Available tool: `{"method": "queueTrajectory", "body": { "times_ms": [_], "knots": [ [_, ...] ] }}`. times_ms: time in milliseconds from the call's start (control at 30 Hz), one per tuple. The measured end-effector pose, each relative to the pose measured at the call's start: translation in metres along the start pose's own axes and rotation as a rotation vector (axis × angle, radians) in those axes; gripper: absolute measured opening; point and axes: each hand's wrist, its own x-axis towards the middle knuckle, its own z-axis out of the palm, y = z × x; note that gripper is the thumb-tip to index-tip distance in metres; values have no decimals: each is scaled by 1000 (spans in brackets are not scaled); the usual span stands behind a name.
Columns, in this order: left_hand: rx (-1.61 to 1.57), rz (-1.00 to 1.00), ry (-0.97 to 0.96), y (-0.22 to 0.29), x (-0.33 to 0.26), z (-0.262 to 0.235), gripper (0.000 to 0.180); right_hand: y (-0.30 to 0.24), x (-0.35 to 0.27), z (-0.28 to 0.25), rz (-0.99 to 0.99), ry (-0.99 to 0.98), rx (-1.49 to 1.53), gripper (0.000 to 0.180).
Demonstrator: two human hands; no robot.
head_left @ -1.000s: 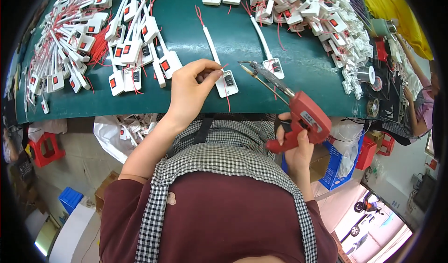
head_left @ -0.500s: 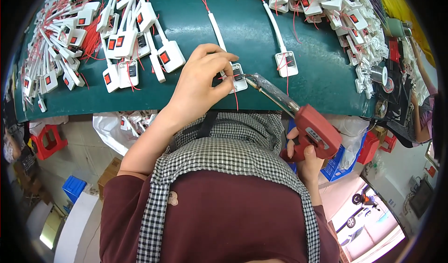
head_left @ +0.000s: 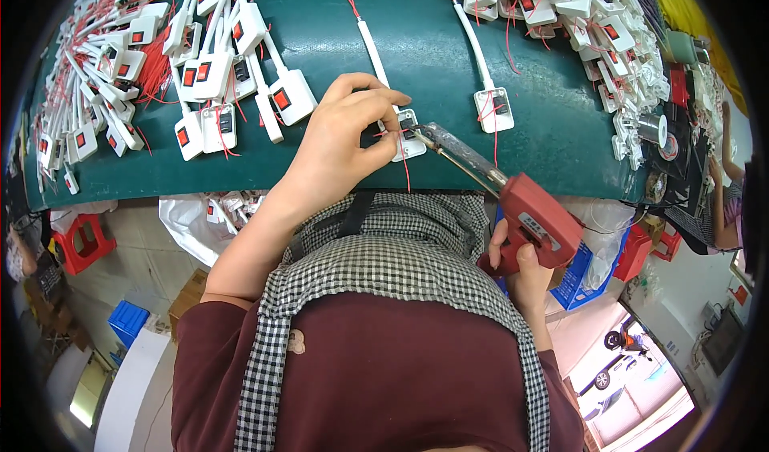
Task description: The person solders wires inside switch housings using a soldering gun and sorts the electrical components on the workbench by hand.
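Observation:
My left hand (head_left: pixel 340 139) pinches a small white switch box (head_left: pixel 408 131) with a white cable and thin red wires, pressing it on the green table (head_left: pixel 432 59) near its front edge. My right hand (head_left: pixel 521 272) grips the red handle of a soldering gun (head_left: pixel 537 223). The gun's dark metal barrel (head_left: pixel 456 147) slants up to the left, and its tip touches the box beside my left fingertips.
Many white switch boxes with red buttons (head_left: pixel 200 75) are piled at the table's left. Another heap (head_left: pixel 585 19) lies at the right with a solder spool (head_left: pixel 653 127). One box on a cable (head_left: pixel 493 107) lies near the gun. Below the table are a red stool (head_left: pixel 80 240) and blue crates (head_left: pixel 577 280).
The view has shifted so the table edge sits lower. My left hand stays on the box. The soldering gun's tip has come up to the box from the right.

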Motion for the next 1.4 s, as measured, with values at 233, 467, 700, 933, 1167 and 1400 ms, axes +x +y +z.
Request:
{"method": "queueTrajectory", "body": {
  "times_ms": [233,467,700,933,1167,1400],
  "knots": [
    [-14,-4,-1,-1,-1,2,8,2,-1,-1,0,7,-9,62],
    [1,35,8,-1,0,2,8,-1,-4,-4,-56,41,123,64],
    [-14,15,15,-2,-2,-3,8,-1,0,2,-69,41,103,66],
    [-4,137,68,-6,-6,1,7,9,-7,-4,-204,122,-52,58],
    [446,-59,615,0,-34,-96,11,5,0,-1,-195,205,-18,70],
    [559,-365,427,-65,-63,-160,14,4,0,6,-188,165,4,69]
  ]
}}
